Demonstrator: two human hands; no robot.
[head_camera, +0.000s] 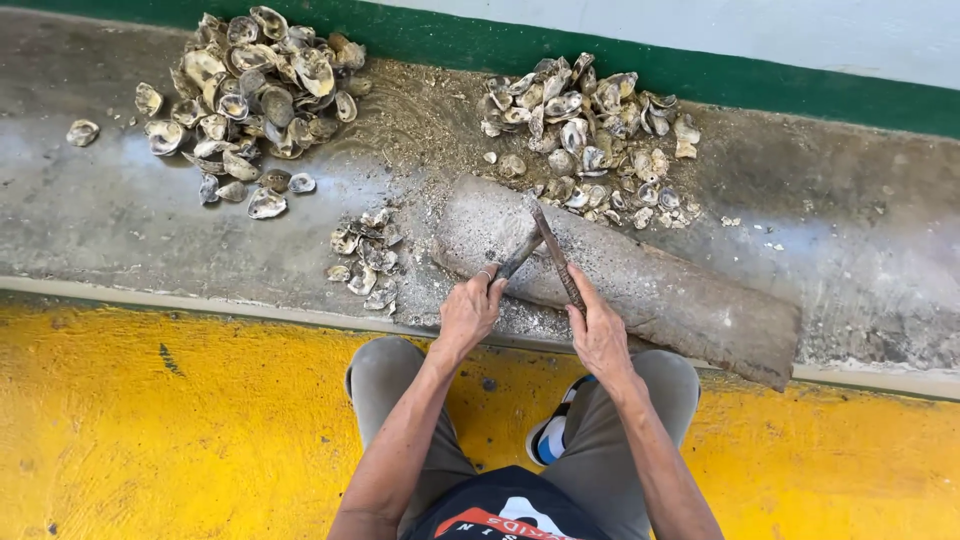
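Concrete ledge (120, 215): left hand (468, 312) grips an oyster (518, 258) on the log (640, 280); right hand (598, 330) clasps a knife (556, 258); shell piles at eleven (255, 95) and one o'clock (590, 130).

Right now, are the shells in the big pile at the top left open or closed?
Open. The big pile of shells is mostly loose single halves, many lying with their pale, hollow insides facing up.

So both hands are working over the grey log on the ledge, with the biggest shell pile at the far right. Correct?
Not quite. The head view shows the biggest shell pile at the far left; a smaller pile lies right of centre. Both the left hand and right hand do work over the grey log on the ledge.
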